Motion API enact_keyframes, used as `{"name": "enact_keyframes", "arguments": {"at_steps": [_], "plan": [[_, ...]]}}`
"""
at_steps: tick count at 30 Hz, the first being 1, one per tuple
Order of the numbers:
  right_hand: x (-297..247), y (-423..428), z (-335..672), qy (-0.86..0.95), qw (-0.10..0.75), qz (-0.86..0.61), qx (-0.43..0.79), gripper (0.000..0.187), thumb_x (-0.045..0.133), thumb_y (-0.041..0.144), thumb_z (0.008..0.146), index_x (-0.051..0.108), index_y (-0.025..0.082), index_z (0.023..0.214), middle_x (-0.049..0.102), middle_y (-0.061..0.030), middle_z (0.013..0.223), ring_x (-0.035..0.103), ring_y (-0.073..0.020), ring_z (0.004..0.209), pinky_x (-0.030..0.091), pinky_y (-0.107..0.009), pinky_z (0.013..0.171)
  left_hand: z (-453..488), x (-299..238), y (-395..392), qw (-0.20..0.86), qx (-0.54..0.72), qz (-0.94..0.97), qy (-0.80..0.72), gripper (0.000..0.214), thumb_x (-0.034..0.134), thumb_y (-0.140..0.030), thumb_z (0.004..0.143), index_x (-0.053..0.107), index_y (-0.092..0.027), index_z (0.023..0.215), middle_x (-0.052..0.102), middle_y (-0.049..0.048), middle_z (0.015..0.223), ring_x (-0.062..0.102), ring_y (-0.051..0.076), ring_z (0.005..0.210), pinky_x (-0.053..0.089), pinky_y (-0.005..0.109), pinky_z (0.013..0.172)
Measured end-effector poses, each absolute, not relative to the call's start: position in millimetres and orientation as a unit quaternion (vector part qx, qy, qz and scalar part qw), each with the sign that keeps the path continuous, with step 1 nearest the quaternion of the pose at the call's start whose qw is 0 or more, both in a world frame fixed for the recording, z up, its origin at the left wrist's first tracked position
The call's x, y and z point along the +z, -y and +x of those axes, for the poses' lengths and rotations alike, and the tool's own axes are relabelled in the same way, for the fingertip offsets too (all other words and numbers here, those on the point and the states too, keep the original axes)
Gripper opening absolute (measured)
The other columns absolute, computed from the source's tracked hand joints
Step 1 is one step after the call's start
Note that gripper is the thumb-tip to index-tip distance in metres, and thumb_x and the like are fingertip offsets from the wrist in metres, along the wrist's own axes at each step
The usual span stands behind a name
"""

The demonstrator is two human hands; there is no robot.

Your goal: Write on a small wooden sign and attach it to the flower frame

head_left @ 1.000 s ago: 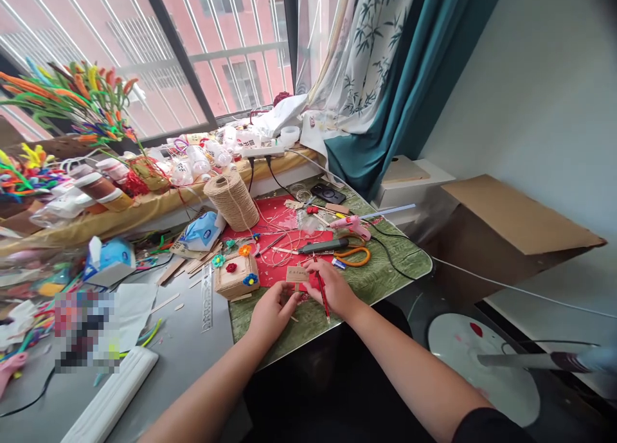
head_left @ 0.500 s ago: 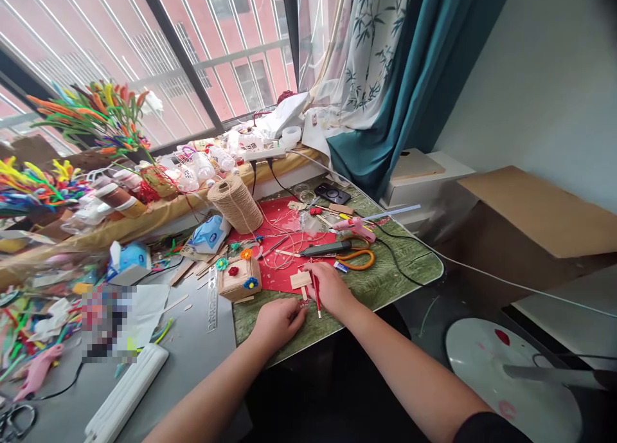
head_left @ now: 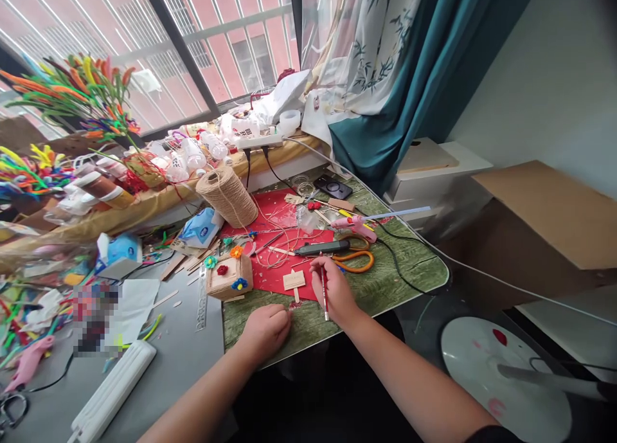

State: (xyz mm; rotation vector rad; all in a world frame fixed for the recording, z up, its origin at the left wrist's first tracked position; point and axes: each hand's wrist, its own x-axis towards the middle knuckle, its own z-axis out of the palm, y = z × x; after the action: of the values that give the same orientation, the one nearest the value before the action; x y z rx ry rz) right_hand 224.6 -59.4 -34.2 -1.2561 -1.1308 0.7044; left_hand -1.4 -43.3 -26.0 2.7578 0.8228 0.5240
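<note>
Far left, one glue gun (head_left: 31,362), pink plastic, lying on the grey tabletop (head_left: 176,366). One small squared box (head_left: 222,289), sides wrapped in coarse tan cord, fuzzy flowers (head_left: 236,252) in teal, orange, red and blue about its top and front. One spool (head_left: 229,202) of rough jute twine, cylindrical, standing aslant behind the box. One left hand (head_left: 266,327), resting on a green, wood-grained mat (head_left: 308,324), fingers curled into a loose fist; whether anything is inside cannot be told. One red sheet (head_left: 270,276), flat, strewn with pale chips. On its near part, one sign (head_left: 294,280) of smooth, pale wood: rectangular board, narrow stick, small peak at the far edge. One right hand (head_left: 336,295), fingers closed around a slim red pencil (head_left: 324,298), just right of the sign and apart from it. One scissors handle (head_left: 361,263), orange, looped. One second glue gun (head_left: 354,224), pink, with a long translucent rod. Orientation: the board's long axis runs left to right, its right end slightly farther away; the stick points toward the wearer. The pencil lies roughly fore-and-aft, pale end nearest the wearer.
</note>
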Motion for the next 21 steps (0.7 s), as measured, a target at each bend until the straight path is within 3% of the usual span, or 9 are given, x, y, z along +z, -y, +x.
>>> {"name": "enact_keyframes", "arguments": {"at_steps": [2,5,10,15,21], "plan": [[-33.8,59.9,224.8,0.499,0.597,-0.551,0.303,0.018,0.055,0.024,0.099,0.060,0.026,0.116,0.068,-0.0081,0.110,0.068,-0.0231,0.099,0.055,-0.037,0.089,0.8,-21.6,42.6,0.118,0.189,0.926,-0.304,0.024,0.055,-0.016,0.097,0.051,-0.022,0.074,0.058,0.0000,0.071,0.054,0.014,0.065,0.042,0.028,0.062],[-35.8,60.2,224.8,0.510,0.589,-0.550,0.300,0.020,0.053,0.021,0.098,0.059,0.025,0.117,0.067,-0.0076,0.109,0.067,-0.0231,0.100,0.054,-0.038,0.092,6.9,-13.9,38.9,0.131,0.216,0.901,-0.352,0.003,0.059,-0.019,0.096,0.056,-0.022,0.096,0.068,0.0065,0.100,0.065,0.019,0.092,0.054,0.033,0.083],[-42.4,59.2,225.2,0.502,0.598,-0.541,0.312,0.020,0.049,0.020,0.099,0.058,0.026,0.115,0.067,-0.0060,0.103,0.066,-0.0223,0.095,0.053,-0.040,0.092,20.4,-11.7,28.1,0.149,0.226,0.874,-0.405,0.039,0.063,-0.022,0.093,0.053,-0.022,0.131,0.061,0.0139,0.140,0.057,0.028,0.130,0.051,0.049,0.109],[-42.4,59.6,229.0,0.498,0.595,-0.529,0.344,0.017,0.052,0.024,0.099,0.058,0.027,0.114,0.067,-0.0056,0.102,0.067,-0.0218,0.093,0.054,-0.039,0.090,26.3,-18.1,23.3,0.143,0.226,0.863,-0.428,0.053,0.061,-0.021,0.094,0.046,-0.022,0.144,0.062,0.0135,0.138,0.056,0.029,0.128,0.049,0.052,0.111],[-36.9,59.7,237.5,0.510,0.579,-0.511,0.379,0.014,0.053,0.028,0.100,0.061,0.024,0.111,0.068,-0.0053,0.098,0.066,-0.0213,0.091,0.053,-0.036,0.088,26.6,-20.0,22.4,0.141,0.231,0.859,-0.435,0.041,0.059,-0.022,0.096,0.053,-0.022,0.137,0.066,0.0115,0.126,0.059,0.028,0.118,0.052,0.049,0.105]]}}
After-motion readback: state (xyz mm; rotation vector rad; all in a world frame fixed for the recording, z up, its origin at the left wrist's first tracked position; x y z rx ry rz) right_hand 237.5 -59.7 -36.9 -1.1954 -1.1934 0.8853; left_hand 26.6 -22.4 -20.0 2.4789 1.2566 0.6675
